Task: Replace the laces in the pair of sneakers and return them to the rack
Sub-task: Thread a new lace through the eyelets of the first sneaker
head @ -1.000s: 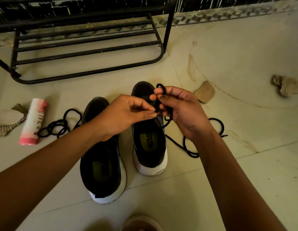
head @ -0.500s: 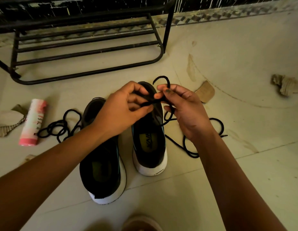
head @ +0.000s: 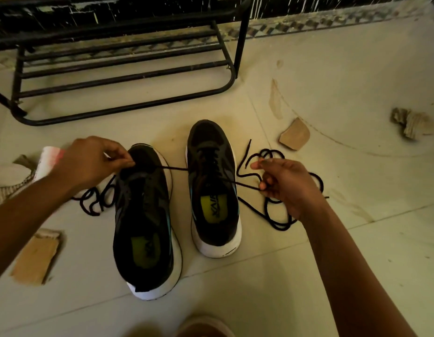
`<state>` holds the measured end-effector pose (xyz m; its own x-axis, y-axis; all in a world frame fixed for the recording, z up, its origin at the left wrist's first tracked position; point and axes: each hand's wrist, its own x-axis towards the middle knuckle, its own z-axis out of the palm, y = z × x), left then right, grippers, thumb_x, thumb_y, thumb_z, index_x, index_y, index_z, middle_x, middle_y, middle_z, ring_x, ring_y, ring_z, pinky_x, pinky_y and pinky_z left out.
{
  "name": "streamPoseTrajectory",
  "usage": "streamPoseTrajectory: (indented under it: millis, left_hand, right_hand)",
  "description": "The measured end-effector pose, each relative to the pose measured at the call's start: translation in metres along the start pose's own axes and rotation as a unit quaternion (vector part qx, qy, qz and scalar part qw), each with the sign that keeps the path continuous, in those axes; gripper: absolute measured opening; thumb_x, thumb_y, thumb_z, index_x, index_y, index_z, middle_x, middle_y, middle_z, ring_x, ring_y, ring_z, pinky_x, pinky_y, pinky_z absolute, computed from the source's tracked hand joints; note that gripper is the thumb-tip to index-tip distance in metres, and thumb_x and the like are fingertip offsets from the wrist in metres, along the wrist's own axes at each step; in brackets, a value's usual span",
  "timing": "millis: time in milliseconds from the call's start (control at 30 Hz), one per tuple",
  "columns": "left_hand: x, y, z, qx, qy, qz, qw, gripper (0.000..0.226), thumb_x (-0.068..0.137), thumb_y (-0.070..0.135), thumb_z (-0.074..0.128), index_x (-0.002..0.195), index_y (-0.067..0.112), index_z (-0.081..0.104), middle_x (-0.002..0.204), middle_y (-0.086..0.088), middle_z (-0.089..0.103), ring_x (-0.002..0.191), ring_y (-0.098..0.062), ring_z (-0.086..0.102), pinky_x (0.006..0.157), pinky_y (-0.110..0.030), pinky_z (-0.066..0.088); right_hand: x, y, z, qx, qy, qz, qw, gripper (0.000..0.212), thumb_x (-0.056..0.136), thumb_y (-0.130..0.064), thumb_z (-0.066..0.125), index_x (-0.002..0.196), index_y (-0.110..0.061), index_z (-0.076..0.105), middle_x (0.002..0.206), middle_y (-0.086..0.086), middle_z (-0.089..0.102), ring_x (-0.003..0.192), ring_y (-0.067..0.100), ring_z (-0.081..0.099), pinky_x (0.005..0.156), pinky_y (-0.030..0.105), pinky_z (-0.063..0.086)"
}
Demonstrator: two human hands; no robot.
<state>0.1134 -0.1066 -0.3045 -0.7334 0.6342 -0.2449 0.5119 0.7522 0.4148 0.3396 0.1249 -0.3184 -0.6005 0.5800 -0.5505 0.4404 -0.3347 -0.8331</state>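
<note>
While the floor (head: 308, 276) before the rack (head: 245, 37) carries both shoes side by side, toes toward it, the left sneaker (head: 143, 215) looks unlaced and the right sneaker (head: 213, 190) seems partly threaded. The left hand (head: 87, 161) and right hand (head: 286, 183) each have their fingers (head: 123, 159) clamped on the black lace (head: 177, 169), which runs taut across both shoes. Judging by this, the ends are being evened: pull level, keep the lace untwisted, then feed the tip (head: 249, 142) through the next eyelet.

Head-worn view, forward and down
</note>
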Motion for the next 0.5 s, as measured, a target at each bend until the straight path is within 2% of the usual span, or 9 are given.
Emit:
streamPoseTrajectory:
  millis: [67,100,167,200,267,300,367,433,500]
  left_hand:
    - [-0.002,0.008,0.008,0.04,0.019,0.034,0.998,0.006,0.08,0.03,0.071,0.081,0.034,0.068,0.091,0.003,0.067,0.081,-0.016,0.06,0.071,-0.028,0.041]
    - [-0.003,0.015,0.012,0.058,0.039,0.071,0.995,0.011,0.081,0.03,0.069,0.092,0.031,0.07,0.1,0.002,0.066,0.087,-0.017,0.057,0.074,-0.03,0.041]
    - [-0.006,0.032,0.021,0.059,0.057,0.163,0.983,0.027,0.085,0.028,0.065,0.112,0.026,0.066,0.113,-0.001,0.063,0.102,-0.02,0.054,0.084,-0.032,0.041]
    - [-0.007,0.042,0.026,0.049,0.056,0.211,0.975,0.031,0.086,0.026,0.064,0.118,0.025,0.064,0.117,-0.001,0.062,0.107,-0.021,0.052,0.089,-0.032,0.04]
    - [-0.009,0.059,0.036,0.039,0.038,0.29,0.956,0.039,0.086,0.016,0.063,0.125,0.024,0.059,0.123,0.0,0.061,0.113,-0.021,0.052,0.095,-0.031,0.038]
    - [-0.01,0.067,0.043,0.046,0.033,0.316,0.947,0.043,0.085,0.011,0.064,0.126,0.023,0.059,0.125,-0.001,0.06,0.116,-0.022,0.052,0.097,-0.032,0.037]
    - [-0.013,0.079,0.056,0.076,0.045,0.354,0.931,0.046,0.079,0.001,0.068,0.121,0.018,0.063,0.124,-0.005,0.062,0.115,-0.026,0.056,0.099,-0.035,0.038]
    - [-0.015,0.086,0.062,0.092,0.06,0.371,0.922,0.046,0.07,-0.005,0.074,0.112,0.014,0.069,0.111,-0.008,0.068,0.104,-0.029,0.063,0.091,-0.042,0.049]
    - [-0.015,0.088,0.062,0.088,0.069,0.371,0.922,0.042,0.067,-0.005,0.076,0.106,0.012,0.071,0.097,-0.008,0.069,0.089,-0.029,0.066,0.075,-0.038,0.056]
  right_hand:
    - [0.004,0.008,0.003,-0.114,0.033,-0.024,0.993,0.017,0.094,-0.023,0.055,0.084,-0.014,0.065,0.064,0.0,0.056,0.061,0.013,0.057,0.063,0.027,0.046]
    - [0.006,0.011,0.005,-0.202,0.056,-0.052,0.976,0.017,0.093,-0.027,0.057,0.093,-0.012,0.066,0.08,0.003,0.061,0.075,0.016,0.059,0.07,0.029,0.044]
    - [0.005,0.014,0.008,-0.317,0.087,-0.108,0.938,0.038,0.088,-0.034,0.064,0.119,-0.014,0.06,0.115,0.005,0.057,0.102,0.017,0.056,0.08,0.021,0.039]
    - [0.003,0.013,0.009,-0.324,0.083,-0.137,0.932,0.043,0.084,-0.037,0.068,0.121,-0.019,0.059,0.122,0.001,0.053,0.106,0.014,0.054,0.078,0.015,0.039]
    - [-0.003,0.009,0.011,-0.301,0.029,-0.185,0.935,0.032,0.074,-0.04,0.076,0.101,-0.031,0.063,0.111,-0.009,0.056,0.096,0.003,0.054,0.069,0.006,0.037]
    - [-0.004,0.009,0.013,-0.3,-0.006,-0.193,0.934,0.026,0.07,-0.039,0.078,0.09,-0.033,0.063,0.1,-0.014,0.058,0.09,-0.001,0.054,0.066,0.005,0.038]
    - [-0.006,0.013,0.018,-0.33,-0.047,-0.206,0.92,0.024,0.068,-0.032,0.081,0.082,-0.031,0.063,0.086,-0.022,0.058,0.083,-0.001,0.054,0.063,0.006,0.039]
    - [-0.008,0.018,0.024,-0.34,-0.032,-0.225,0.913,0.023,0.07,-0.025,0.081,0.084,-0.028,0.063,0.082,-0.021,0.059,0.078,0.001,0.055,0.061,0.007,0.041]
    - [-0.009,0.021,0.028,-0.294,-0.012,-0.231,0.927,0.021,0.072,-0.02,0.08,0.084,-0.025,0.064,0.077,-0.015,0.062,0.068,0.002,0.056,0.058,0.008,0.043]
